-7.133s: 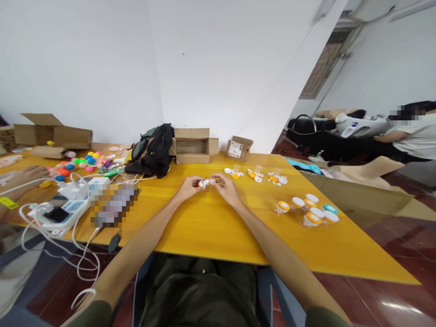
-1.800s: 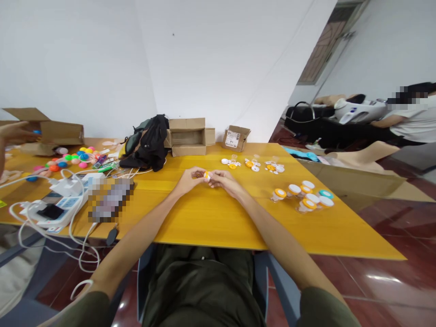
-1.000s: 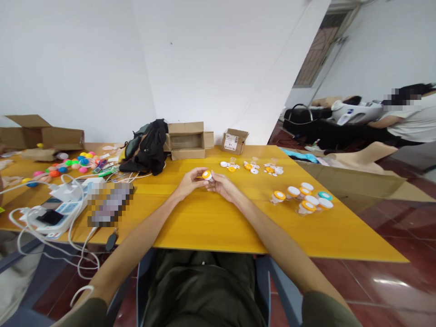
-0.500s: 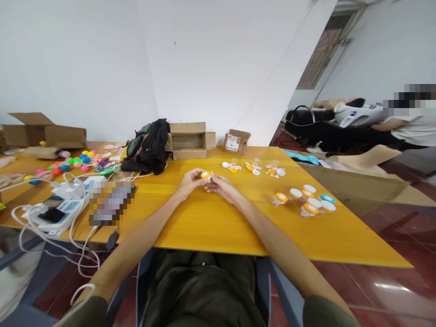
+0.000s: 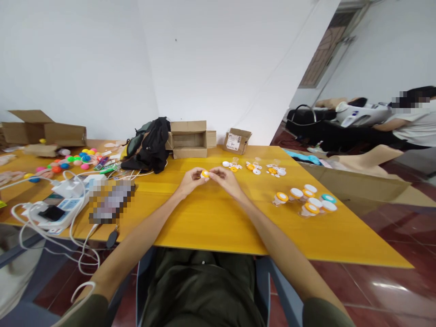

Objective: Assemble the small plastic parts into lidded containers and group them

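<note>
Over the middle of the yellow table, my left hand and my right hand meet, fingers curled. Between their fingertips sits a small jar with an orange and white lid; both hands pinch it. Just beyond lie loose orange and white lids and small clear cups. To the right stands a cluster of several capped little jars with orange, white and teal lids.
A black bag and open cardboard boxes line the far edge. On the left lie a white power strip with cables and coloured balls. Another person sits at far right.
My right hand has lifted and closed its fingertips onto the jar's lid beside the left hand's; a second ago it lay lower under the jar. The view shifted slightly.
</note>
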Tool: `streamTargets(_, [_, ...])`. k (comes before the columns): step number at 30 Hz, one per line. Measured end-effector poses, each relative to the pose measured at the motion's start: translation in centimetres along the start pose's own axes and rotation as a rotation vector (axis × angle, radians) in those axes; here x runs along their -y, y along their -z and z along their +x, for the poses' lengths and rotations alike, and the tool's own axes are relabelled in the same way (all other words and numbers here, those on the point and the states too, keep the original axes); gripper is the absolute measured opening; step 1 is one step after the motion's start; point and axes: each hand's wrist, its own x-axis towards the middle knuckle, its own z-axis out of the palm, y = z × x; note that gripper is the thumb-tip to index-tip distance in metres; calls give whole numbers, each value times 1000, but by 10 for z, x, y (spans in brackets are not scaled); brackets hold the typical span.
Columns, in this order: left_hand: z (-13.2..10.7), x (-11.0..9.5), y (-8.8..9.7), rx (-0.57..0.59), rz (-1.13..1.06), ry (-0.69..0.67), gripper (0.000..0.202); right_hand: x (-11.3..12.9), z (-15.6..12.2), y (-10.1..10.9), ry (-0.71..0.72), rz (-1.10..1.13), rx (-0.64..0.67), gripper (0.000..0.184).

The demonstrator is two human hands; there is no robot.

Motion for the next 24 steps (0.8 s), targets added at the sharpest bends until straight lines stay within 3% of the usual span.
streamTargets(4, [-3, -4, -1, 56, 119, -20, 39, -1, -3, -6, -7, -28, 19, 35])
streamTargets(11, [-3, 2, -1, -2, 308, -184, 29, -8, -2, -5, -21, -11, 44, 24])
streamTargets(17, [-5, 3, -2, -34, 448, -278, 32, -8, -2, -3, 15, -74, 97, 15])
streamTargets(24, [-10, -2, -4, -21, 549, -360, 26, -9, -3, -2, 28, -132, 111, 18])
